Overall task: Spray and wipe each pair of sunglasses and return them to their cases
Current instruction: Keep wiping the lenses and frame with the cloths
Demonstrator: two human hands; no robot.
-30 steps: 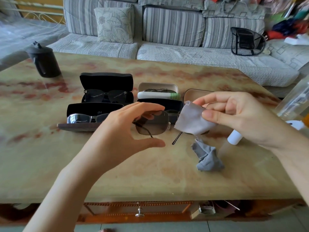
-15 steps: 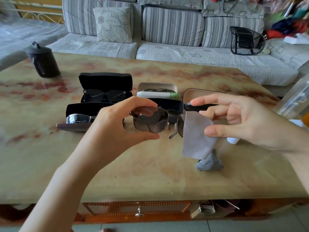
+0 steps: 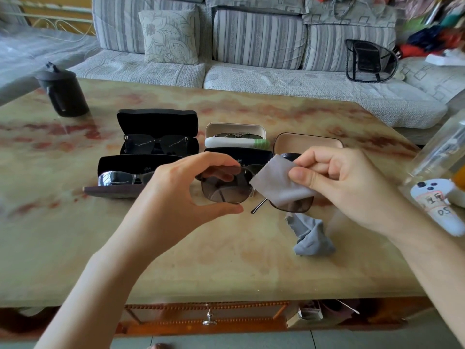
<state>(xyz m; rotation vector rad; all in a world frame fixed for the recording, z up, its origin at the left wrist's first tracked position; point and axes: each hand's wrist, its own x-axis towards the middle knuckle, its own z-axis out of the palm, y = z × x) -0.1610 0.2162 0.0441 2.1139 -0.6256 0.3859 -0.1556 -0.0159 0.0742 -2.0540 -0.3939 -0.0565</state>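
Just above the marbled table [image 3: 176,260], a pair of brown-tinted sunglasses [image 3: 226,190] is held in the air in front of a cluster of open cases. The left hand [image 3: 176,195] grips one lens by its rim, with the thumb under the bottom edge and the fingers curled over the top. The right hand [image 3: 347,187] pinches a pale grey cloth [image 3: 279,185] between its thumb and bent fingers, and the cloth lies over the other lens, covering most of it. One thin temple arm slants down between the two lenses. A second, crumpled grey cloth [image 3: 312,238] sits on the table below the right hand. Behind the hands, a black case [image 3: 157,122] holds dark sunglasses, and a nearer black case [image 3: 130,163] holds a silver-framed pair [image 3: 118,178]. A white case [image 3: 235,129] stands behind a dark case [image 3: 251,154], and a tan case [image 3: 307,143] lies open just beside them. A black lidded jug [image 3: 63,93] stands at the far left corner, and a white labelled object [image 3: 437,207] lies at the right edge.
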